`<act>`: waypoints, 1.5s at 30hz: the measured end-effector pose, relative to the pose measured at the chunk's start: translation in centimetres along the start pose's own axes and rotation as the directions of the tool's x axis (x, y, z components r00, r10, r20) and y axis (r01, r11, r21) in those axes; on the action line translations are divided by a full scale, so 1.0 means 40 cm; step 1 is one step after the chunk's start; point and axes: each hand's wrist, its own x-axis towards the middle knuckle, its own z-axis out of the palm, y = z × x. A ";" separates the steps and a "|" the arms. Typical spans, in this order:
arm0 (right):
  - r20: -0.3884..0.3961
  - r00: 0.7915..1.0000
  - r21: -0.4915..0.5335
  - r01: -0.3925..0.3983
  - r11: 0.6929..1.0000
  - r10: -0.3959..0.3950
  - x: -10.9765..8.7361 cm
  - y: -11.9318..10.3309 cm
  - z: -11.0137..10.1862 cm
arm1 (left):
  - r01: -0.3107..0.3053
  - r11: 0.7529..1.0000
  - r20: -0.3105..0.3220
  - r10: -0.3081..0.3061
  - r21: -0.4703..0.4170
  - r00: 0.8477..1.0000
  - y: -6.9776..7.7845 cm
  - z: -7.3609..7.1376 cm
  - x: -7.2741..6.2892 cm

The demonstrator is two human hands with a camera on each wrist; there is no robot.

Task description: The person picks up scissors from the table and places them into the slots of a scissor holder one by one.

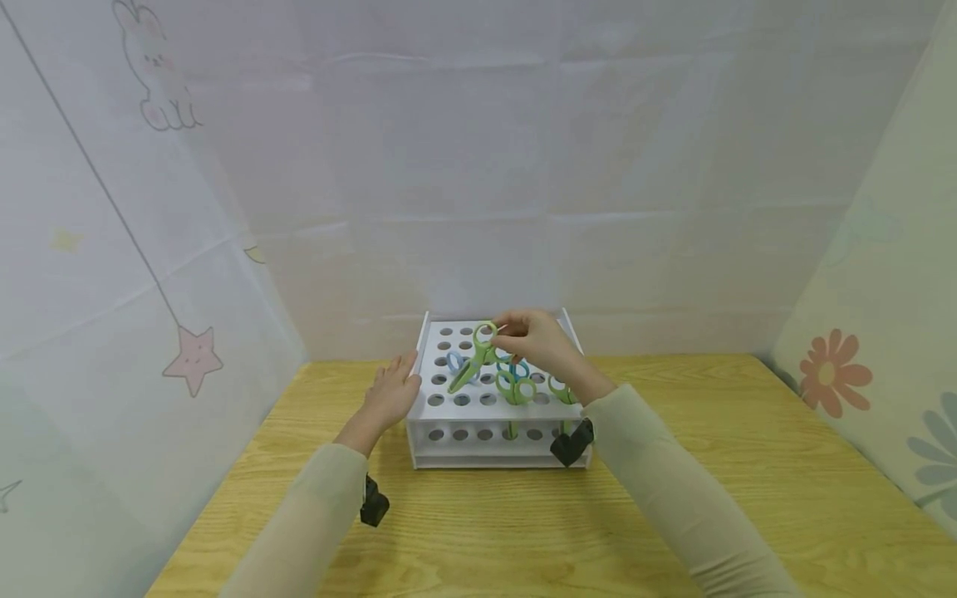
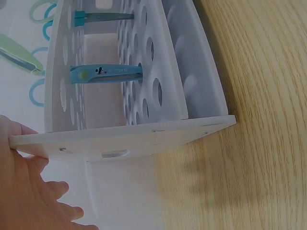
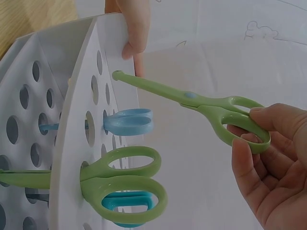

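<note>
My right hand pinches green scissors by one finger loop, over a white rack with rows of round holes. Their blades are together and slant down to the left, above the top board. My left hand rests against the rack's left side panel, its fingers spread along the outside and its thumb at the upper edge. Another green pair of scissors stands handles-up in a front hole. Behind it are teal scissors, with light blue scissors farther left.
More green scissors stand at the rack's front right, partly hidden by my right wrist. The rack sits on a wood-grain table, close to a pale cloth backdrop. Patterned cloth hangs on both sides.
</note>
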 end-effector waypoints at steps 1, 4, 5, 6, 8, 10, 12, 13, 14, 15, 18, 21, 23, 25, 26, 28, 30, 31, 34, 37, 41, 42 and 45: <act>-0.001 1.000 -0.004 -0.001 1.000 0.001 0.001 0.001 0.000 | 0.000 1.000 -0.001 0.000 0.001 1.000 0.000 0.000 0.000; -0.004 1.000 -0.013 0.000 1.000 0.000 0.004 0.002 -0.001 | 0.001 1.000 -0.005 -0.001 0.003 1.000 0.000 0.001 0.001; -0.004 1.000 -0.015 0.001 1.000 -0.001 0.005 0.002 -0.001 | 0.000 1.000 -0.006 0.000 0.004 1.000 0.001 0.000 0.001; -0.004 1.000 -0.018 0.005 1.000 -0.005 0.006 0.002 -0.001 | 0.000 1.000 -0.008 0.000 0.004 1.000 0.001 0.000 0.001; -0.005 1.000 -0.021 0.011 1.000 -0.011 0.007 0.002 -0.001 | 0.000 1.000 -0.010 0.001 0.005 1.000 0.000 0.000 0.002; -0.004 1.000 -0.025 0.014 1.000 -0.014 0.007 0.001 -0.001 | -0.001 1.000 -0.012 0.002 0.006 1.000 -0.001 0.000 0.002; -0.004 1.000 -0.030 0.016 0.999 -0.016 0.006 -0.001 -0.001 | -0.001 1.000 -0.011 0.001 0.007 1.000 -0.001 0.000 0.003; -0.003 1.000 -0.034 0.016 0.999 -0.016 0.006 -0.002 0.000 | -0.002 1.000 -0.011 0.002 0.005 1.000 -0.002 0.000 0.003; -0.003 1.000 -0.040 0.016 0.999 -0.017 0.006 -0.002 0.001 | -0.001 1.000 -0.009 0.001 0.003 1.000 -0.002 0.000 0.003; -0.002 1.000 -0.046 0.016 0.999 -0.016 0.006 -0.003 0.001 | 0.000 1.000 -0.008 0.000 0.002 1.000 -0.003 0.000 0.003; 0.004 1.000 -0.064 0.017 0.998 -0.017 0.009 -0.003 0.006 | 0.001 1.000 -0.004 -0.001 -0.001 1.000 -0.003 0.000 0.002; 0.008 1.000 -0.077 0.022 0.997 -0.022 0.011 -0.002 0.012 | -0.002 1.000 -0.005 0.002 -0.005 1.000 -0.003 0.000 0.001; 0.011 0.999 -0.079 0.031 0.996 -0.030 0.012 -0.001 0.016 | -0.003 1.000 -0.004 0.003 -0.006 1.000 -0.002 0.000 0.000; 0.012 0.999 -0.083 0.038 0.996 -0.037 0.013 0.000 0.019 | -0.003 1.000 -0.003 0.003 -0.012 1.000 -0.001 0.000 -0.001; 0.013 0.999 -0.086 0.039 0.996 -0.038 0.013 0.001 0.021 | -0.002 1.000 -0.002 0.002 -0.014 1.000 0.000 0.000 -0.002; 0.021 0.999 -0.090 0.041 0.995 -0.039 0.013 0.002 0.024 | 0.001 1.000 0.002 -0.001 -0.014 1.000 0.001 0.001 -0.003; 0.028 0.999 -0.102 0.036 0.994 -0.033 0.012 0.001 0.026 | 0.001 1.000 0.004 -0.001 -0.017 1.000 0.004 0.000 -0.003; 0.029 0.999 -0.107 0.031 0.994 -0.028 0.012 0.001 0.026 | 0.003 1.000 0.003 -0.002 -0.018 1.000 0.004 0.000 -0.003; 0.036 0.999 -0.119 0.023 0.993 -0.019 0.014 -0.001 0.030 | 0.002 1.000 0.000 -0.002 -0.019 1.000 0.007 -0.002 -0.002; 0.040 0.999 -0.107 0.016 0.994 -0.011 0.017 0.002 0.036 | 0.004 1.000 -0.001 -0.004 -0.019 1.000 0.009 -0.002 -0.001; 0.050 0.999 -0.084 0.018 0.996 -0.014 0.019 0.009 0.048 | 0.009 1.000 0.010 -0.009 -0.013 1.000 0.008 -0.002 -0.003; 0.051 0.999 -0.082 0.020 0.996 -0.016 0.019 0.010 0.051 | 0.011 1.000 0.013 -0.011 -0.012 1.000 0.007 -0.002 -0.004; 0.051 0.999 -0.081 0.022 0.996 -0.017 0.022 0.013 0.059 | 0.011 1.000 0.015 -0.010 -0.017 1.000 0.007 -0.002 -0.005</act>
